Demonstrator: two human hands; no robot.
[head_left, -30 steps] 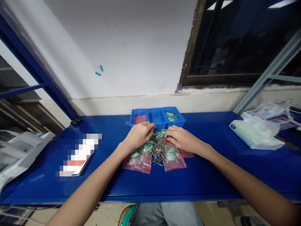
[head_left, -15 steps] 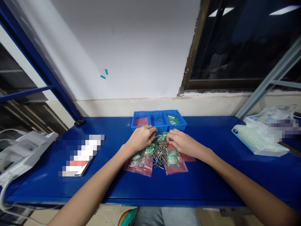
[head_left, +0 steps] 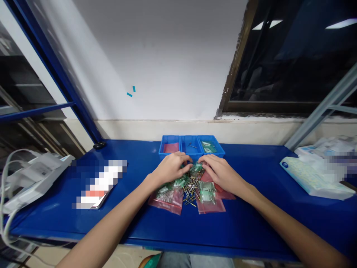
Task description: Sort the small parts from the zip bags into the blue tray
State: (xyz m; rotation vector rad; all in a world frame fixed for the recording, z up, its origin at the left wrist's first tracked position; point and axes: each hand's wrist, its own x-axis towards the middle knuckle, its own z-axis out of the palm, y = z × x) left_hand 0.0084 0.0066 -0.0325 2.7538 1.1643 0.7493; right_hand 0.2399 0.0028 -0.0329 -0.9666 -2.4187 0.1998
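My left hand (head_left: pixel 174 167) is over the left back of the heap, thumb and fingers apart, above green-and-clear packets (head_left: pixel 180 181). On the heap's right side, my right hand (head_left: pixel 216 167) has curled fingers near a green packet (head_left: pixel 196 167); whether they pinch it is too small to tell. Loose metal pins (head_left: pixel 190 190) lie between the hands. Red plastic bags sit at the front left (head_left: pixel 167 203) and front right (head_left: pixel 212 206), with small packets on them.
Behind the hands stand three joined blue bins: left with red bags (head_left: pixel 170 147), middle with a few metal pieces (head_left: pixel 192 149), right with green packets (head_left: pixel 208 146). A blurred-out phone-like object (head_left: pixel 102 186) lies left, a tissue pack (head_left: pixel 312 178) right, white devices (head_left: pixel 39 178) far left.
The fingers of my left hand have opened, with the thumb now apart from them. My right hand's thumb has spread a little. The whole view has shifted slightly.
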